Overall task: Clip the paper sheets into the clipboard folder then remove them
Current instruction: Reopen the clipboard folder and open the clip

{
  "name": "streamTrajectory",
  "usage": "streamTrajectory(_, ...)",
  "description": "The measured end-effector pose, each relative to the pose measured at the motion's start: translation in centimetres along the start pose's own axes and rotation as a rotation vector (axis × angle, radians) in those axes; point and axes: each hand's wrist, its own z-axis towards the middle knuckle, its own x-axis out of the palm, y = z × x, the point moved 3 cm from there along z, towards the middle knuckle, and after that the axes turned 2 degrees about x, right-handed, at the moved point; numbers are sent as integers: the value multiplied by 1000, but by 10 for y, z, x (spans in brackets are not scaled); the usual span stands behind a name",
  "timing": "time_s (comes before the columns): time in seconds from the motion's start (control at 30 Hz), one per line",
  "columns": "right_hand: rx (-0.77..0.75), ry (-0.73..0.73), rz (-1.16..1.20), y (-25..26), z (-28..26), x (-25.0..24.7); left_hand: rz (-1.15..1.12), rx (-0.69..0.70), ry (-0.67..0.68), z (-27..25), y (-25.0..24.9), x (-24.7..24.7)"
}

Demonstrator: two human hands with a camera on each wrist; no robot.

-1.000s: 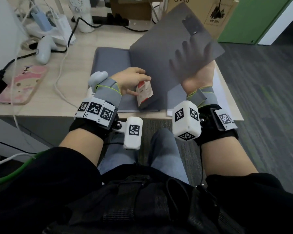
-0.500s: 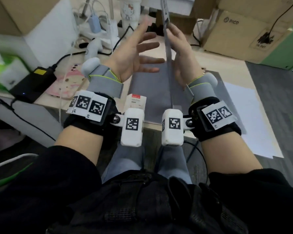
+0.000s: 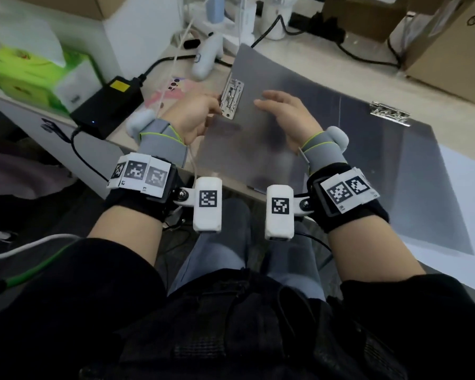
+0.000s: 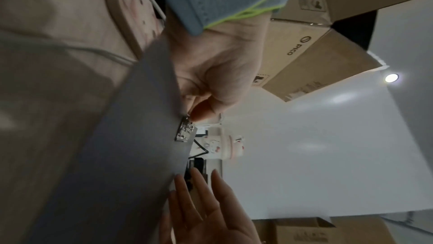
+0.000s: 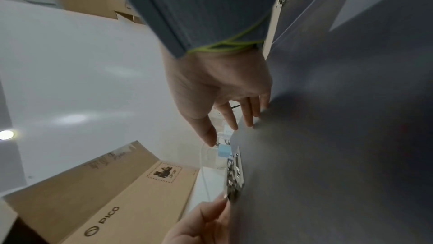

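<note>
A grey clipboard folder [image 3: 327, 111] lies open on the desk, its left cover [image 3: 272, 83] tilted up. That cover carries a metal clip [image 3: 232, 97] on its left edge; a second clip [image 3: 390, 114] sits on the right half. My left hand [image 3: 215, 106] pinches the left cover's edge at the clip, thumb on the clip's end [image 4: 199, 112]. My right hand [image 3: 274, 104] is open, its straight fingers [image 5: 248, 112] touching the cover's inner face. White paper sheets [image 3: 466, 193] lie under the folder's right side.
A black power adapter [image 3: 107, 105] with cables, a green tissue box [image 3: 30, 75], a white controller [image 3: 206, 58] and a pink phone case [image 3: 173, 89] crowd the desk's left. Cardboard boxes [image 3: 450, 42] stand at the back right. The desk edge runs just before my wrists.
The cover that my right hand lifted and stood upright between both hands now leans over to the left. My left hand has gone from open to pinching its edge at the clip.
</note>
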Motion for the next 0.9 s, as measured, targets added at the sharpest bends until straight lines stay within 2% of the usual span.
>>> streamTrajectory(0.13, 71, -63, -31, -9, 11, -6, 17, -100, -76, 13, 19, -4)
streamTrajectory(0.27, 132, -84, 25, -17, 18, -11, 30, -109, -43, 26, 33, -10)
streamTrajectory(0.5, 170, -67, 82, -23, 29, -16, 37, -93, -150, 33, 38, -4)
streamTrajectory(0.57, 165, -64, 97, -27, 32, -18, -17, -91, -127, 31, 34, -4)
streamTrajectory(0.63, 161, -60, 126, -30, 33, -20, -90, -130, -49, 25, 28, -2)
streamTrajectory(0.7, 153, -57, 152, -32, 33, -21, -81, -124, -23, 24, 22, -1)
streamTrajectory(0.8, 152, -60, 168, -33, 34, -22, -40, 6, -180, 32, 14, 0)
streamTrajectory(0.9, 160, -56, 191, -32, 34, -23, 182, 134, -417, 46, 6, -3)
